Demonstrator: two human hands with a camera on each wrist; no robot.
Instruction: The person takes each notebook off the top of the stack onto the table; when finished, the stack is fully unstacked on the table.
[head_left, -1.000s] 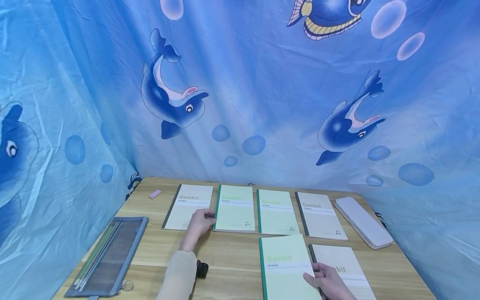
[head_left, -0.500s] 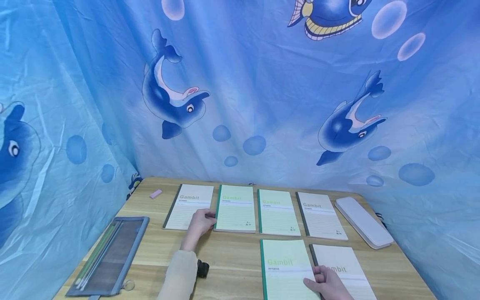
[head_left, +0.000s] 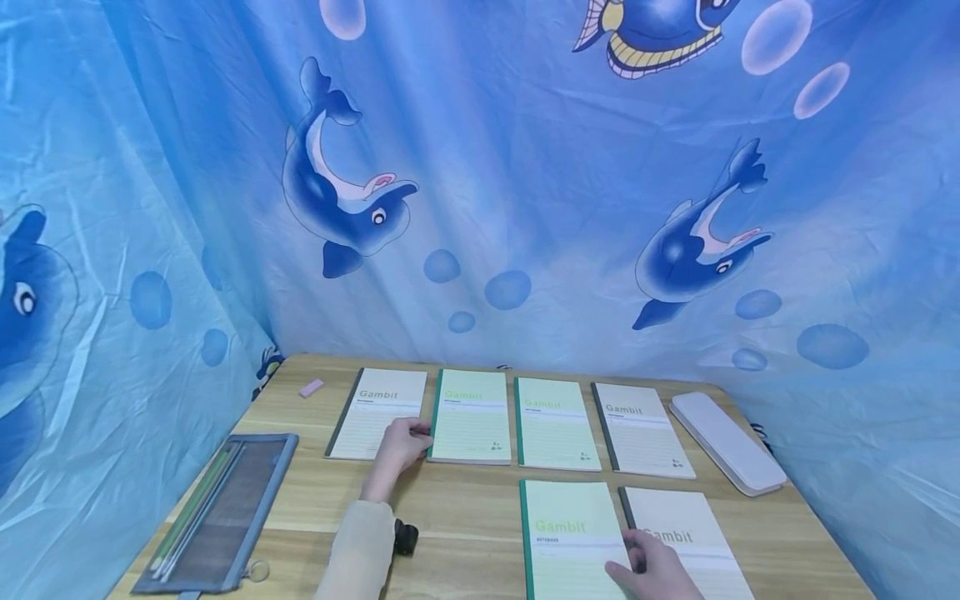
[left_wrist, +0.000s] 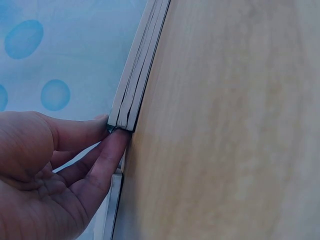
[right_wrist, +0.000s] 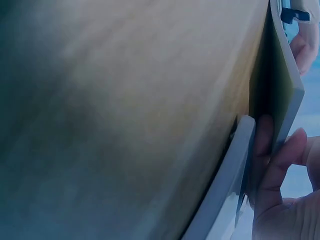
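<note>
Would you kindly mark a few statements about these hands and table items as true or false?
1. The right hand holds a green-spined notebook. True.
2. The pale case lies to the right of the back row of notebooks. True.
3. The left hand is touching the pale case. False: the left hand pinches the back row's second notebook from the left.
4. The pink block is inside the mesh pouch. False: the pink block lies on the table.

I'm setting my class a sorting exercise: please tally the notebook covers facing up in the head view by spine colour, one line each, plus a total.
Green-spined notebook covers: 3
Dark-spined notebook covers: 3
Total: 6
</note>
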